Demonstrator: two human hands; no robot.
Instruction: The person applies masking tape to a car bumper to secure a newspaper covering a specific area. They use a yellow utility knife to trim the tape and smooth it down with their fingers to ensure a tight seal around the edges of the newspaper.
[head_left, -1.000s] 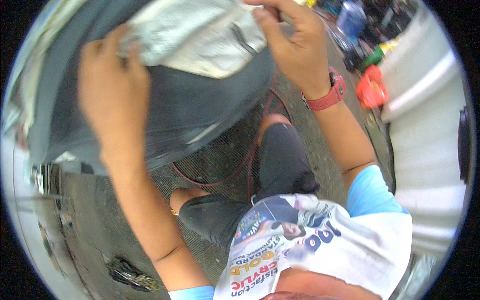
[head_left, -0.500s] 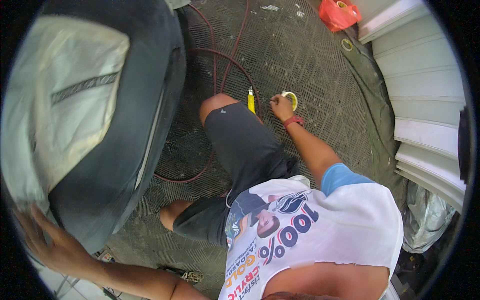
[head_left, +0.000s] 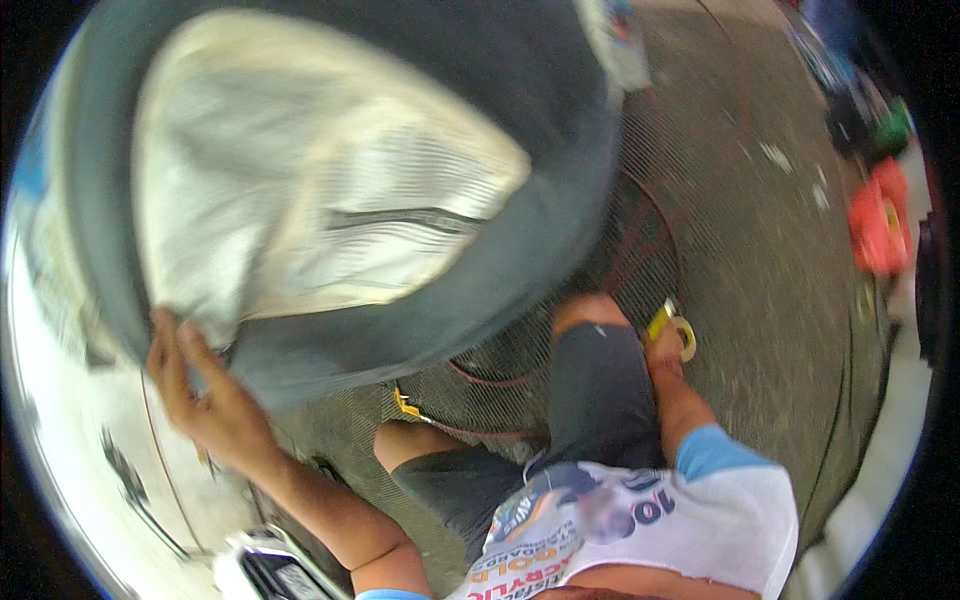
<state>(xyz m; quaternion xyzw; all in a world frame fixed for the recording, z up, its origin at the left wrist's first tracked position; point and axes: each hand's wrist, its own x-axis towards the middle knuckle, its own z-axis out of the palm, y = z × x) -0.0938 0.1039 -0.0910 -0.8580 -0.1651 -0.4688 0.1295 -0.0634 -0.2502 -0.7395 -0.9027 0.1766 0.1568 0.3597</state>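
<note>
Head view: a large tire (head_left: pixel 520 250) fills the upper left of the picture, held upright and tilted toward the person. Its rubber is dark grey and dull. Inside it sits a pale metal rim (head_left: pixel 300 200), off-white with fine ribbing and a dark slot across the middle; the picture is blurred, so finer surface detail cannot be made out.

The left hand (head_left: pixel 205 395) grasps the lower left edge of the tire, fingers curled up over the rubber.

The right hand (head_left: pixel 665 350) is low beside the right knee, at a yellow tool (head_left: pixel 672 325) on the ground; whether it is clenched on it cannot be told.

A red hose (head_left: pixel 650 215) loops across the metal grating (head_left: pixel 760 260). A red container (head_left: pixel 880 225) stands at the right edge.
</note>
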